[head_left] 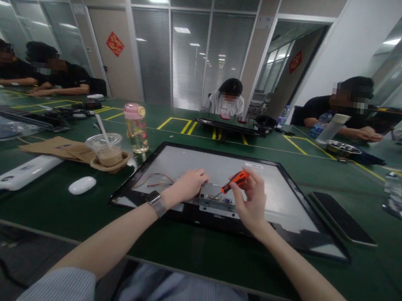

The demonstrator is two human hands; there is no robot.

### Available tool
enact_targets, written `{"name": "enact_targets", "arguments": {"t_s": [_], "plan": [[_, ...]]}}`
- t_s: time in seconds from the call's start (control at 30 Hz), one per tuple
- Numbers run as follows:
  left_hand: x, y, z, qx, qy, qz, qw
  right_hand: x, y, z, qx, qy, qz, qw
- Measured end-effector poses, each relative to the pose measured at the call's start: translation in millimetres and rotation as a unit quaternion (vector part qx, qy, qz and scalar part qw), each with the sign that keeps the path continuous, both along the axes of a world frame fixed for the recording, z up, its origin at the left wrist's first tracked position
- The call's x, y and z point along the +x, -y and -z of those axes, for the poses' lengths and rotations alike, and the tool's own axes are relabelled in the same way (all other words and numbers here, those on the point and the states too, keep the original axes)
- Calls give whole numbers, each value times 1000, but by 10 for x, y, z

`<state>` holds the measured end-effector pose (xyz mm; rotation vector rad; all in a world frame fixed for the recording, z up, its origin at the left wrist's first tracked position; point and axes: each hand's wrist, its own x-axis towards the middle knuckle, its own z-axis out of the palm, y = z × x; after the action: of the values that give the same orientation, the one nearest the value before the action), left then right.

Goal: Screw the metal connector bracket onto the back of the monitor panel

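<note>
A flat display panel with a black frame lies on the table in front of me, its pale grey back facing up. On its near edge sits a small metal bracket with a circuit board in it. My right hand pinches an orange and black screwdriver, whose tilted shaft points down-left at the board. Its tip is too small to make out clearly. My left hand, a watch on its wrist, grips the bracket's left side with bent fingers. Thin coloured wires run left of it.
Left of the panel are a pink-lidded bottle, a plastic cup with a straw, a white mouse and a white power strip. A dark phone-like slab lies to the right. Several people sit around the green table.
</note>
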<state>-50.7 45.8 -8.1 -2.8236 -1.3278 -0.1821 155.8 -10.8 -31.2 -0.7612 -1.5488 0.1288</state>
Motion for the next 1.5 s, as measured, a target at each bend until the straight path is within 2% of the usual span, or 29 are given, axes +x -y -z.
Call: {"name": "enact_targets", "arguments": {"t_s": [0.47, 0.63, 0.73, 0.83, 1.0, 1.2, 1.33, 1.43, 1.5], "plan": [[0, -1, 22, 4, 8, 4, 1000, 16, -31, 67, -9, 8, 5, 1000], [-5, -20, 41, 12, 6, 7, 1000, 31, -32, 87, 10, 43, 9, 999], [-11, -28, 60, 17, 4, 8, 1000, 17, -26, 31, 45, 98, -2, 994], [-14, -62, 116, 23, 6, 6, 1000, -21, -30, -89, 67, 176, -56, 980], [-2, -139, 215, 30, 25, 12, 999, -67, -143, -261, 38, 220, -108, 969], [-18, -97, 128, 17, 8, 12, 1000, -29, -279, -335, -33, 180, -151, 971], [-66, -53, 36, 6, 80, 10, 997, 105, -253, -476, -48, 121, -117, 985], [-96, -39, -26, -26, 187, 57, 980, 221, -292, -604, -33, 27, -73, 996], [-102, -23, -63, -78, 205, 113, 969, 284, -378, -644, -30, -25, -61, 997]]}}
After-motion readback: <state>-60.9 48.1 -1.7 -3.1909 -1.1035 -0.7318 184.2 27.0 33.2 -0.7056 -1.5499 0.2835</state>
